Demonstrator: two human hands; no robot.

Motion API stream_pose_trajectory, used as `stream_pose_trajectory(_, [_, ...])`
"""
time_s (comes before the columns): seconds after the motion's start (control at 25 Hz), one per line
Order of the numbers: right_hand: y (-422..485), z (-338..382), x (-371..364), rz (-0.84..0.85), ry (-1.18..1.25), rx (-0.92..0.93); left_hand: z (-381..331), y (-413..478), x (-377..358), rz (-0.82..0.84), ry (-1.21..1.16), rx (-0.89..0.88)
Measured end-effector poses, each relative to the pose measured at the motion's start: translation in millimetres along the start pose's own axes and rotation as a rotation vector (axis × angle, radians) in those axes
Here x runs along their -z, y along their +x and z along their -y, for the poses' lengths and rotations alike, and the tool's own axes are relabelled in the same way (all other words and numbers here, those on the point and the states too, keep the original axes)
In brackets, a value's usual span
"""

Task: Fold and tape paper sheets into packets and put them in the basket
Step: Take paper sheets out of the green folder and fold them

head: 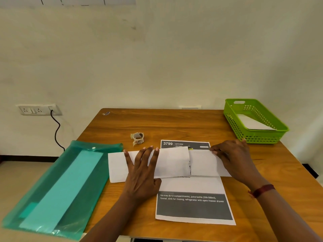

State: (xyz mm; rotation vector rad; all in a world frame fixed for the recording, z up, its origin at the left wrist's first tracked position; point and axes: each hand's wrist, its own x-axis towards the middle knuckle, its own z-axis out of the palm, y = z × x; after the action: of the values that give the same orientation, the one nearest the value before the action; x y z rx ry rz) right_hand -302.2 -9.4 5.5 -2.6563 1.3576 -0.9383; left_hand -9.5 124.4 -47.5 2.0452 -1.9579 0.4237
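Head view: the folded paper strip (171, 163) lies crosswise on the counter (174, 123), over the upper part of a printed sheet (192, 206)
Long axis: left to right in front of you, with a seam near the middle where two flaps meet
Left grip: your left hand (141, 173) is released, fingers straight and spread, pressing the strip's left part flat
Right grip: your right hand (234, 158) pinches the upper edge of the right flap
Tape: the tape roll (138, 137) sits just beyond the strip on your left hand's side, well apart from the right
Basket: the green basket (262, 137) stands at the far right, beyond your right hand, with a white packet (253, 123) already inside
Coming move: by my judgement your left hand is the nearer one for the tape while your right holds the flap down; the finished packet then goes out to your right
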Motion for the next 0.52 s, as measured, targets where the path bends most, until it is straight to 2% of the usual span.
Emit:
stream_pose_trajectory(0.16, [12.0,22.8,-15.2,0.039,0.003,0.027,-0.6,0.3,-0.4,0.014,0.002,0.003])
stream_pose_trajectory(0.28, [9.0,37.8,-24.9,-0.111,0.054,0.047,-0.2,0.0,0.3,0.009,-0.002,0.01])
stream_pose_trajectory(0.4, [-17.6,44.2,-26.8,-0.472,0.3,-0.232,-1.1,0.2,2.4,-0.011,0.0,0.014])
stream_pose_trajectory(0.44, [-27.6,45.5,-26.0,-0.537,0.425,-0.357,-1.4,1.0,2.8,-0.022,0.002,0.016])
stream_pose_trajectory(0.52, [-42.1,45.4,-27.9,-0.509,0.664,-0.596,-1.6,1.4,2.9,-0.041,-0.001,0.022])
